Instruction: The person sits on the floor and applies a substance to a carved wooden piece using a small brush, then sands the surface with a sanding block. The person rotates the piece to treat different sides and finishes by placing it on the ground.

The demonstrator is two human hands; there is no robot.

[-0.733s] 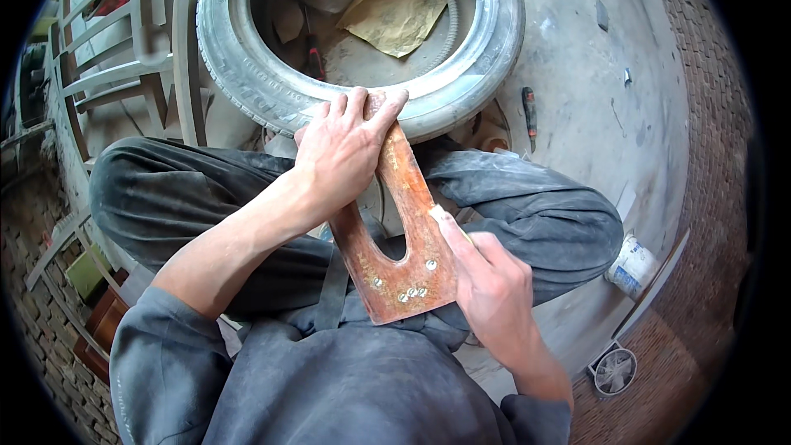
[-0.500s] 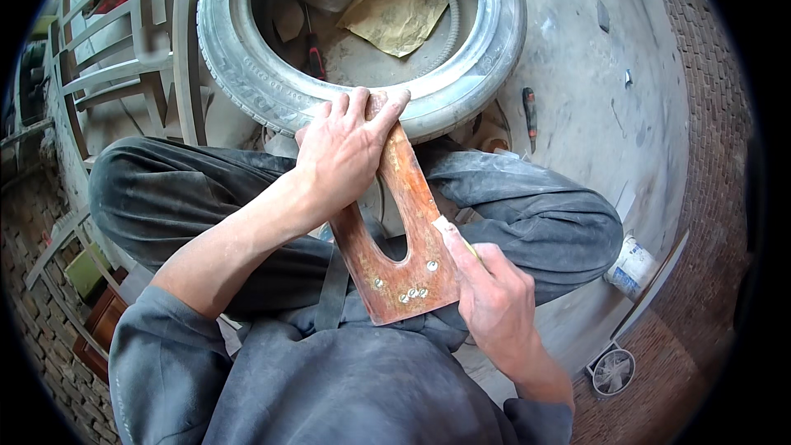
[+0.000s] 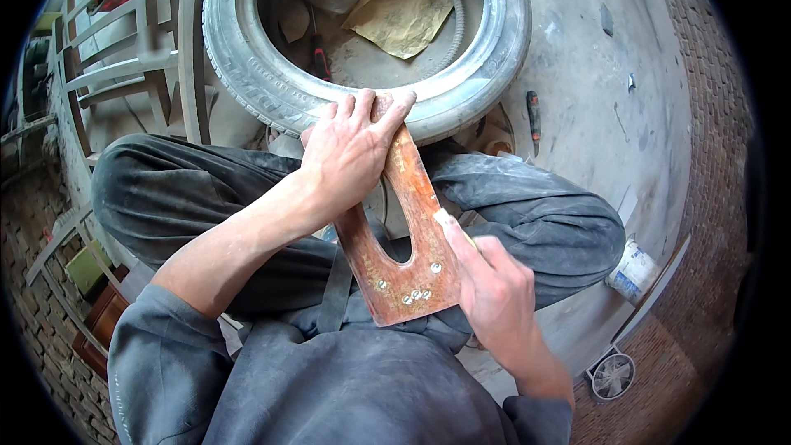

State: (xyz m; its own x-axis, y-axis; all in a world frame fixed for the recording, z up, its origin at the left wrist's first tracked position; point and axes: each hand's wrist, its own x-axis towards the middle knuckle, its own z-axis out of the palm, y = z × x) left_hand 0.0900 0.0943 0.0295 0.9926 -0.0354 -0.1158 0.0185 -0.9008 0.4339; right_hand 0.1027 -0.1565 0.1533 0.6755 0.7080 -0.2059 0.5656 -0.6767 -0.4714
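The left hand (image 3: 348,152) has its fingers gripping the slotted wooden board (image 3: 422,278) at the tyre's (image 3: 488,74) near edge; the right hand (image 3: 499,290) pinches a pale piece (image 3: 443,217). Uneven pressure could twist the board (its lower end looks loosely propped).

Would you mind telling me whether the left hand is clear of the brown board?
No, the left hand grasps the upper end of the brown board, which has a long cutout.

A red-and-black screwdriver (image 3: 534,118) lies on the grey floor (image 3: 610,107); a slatted wooden frame (image 3: 148,8) stands at left, a white tub (image 3: 633,272) and round spoked object (image 3: 614,376) at right.
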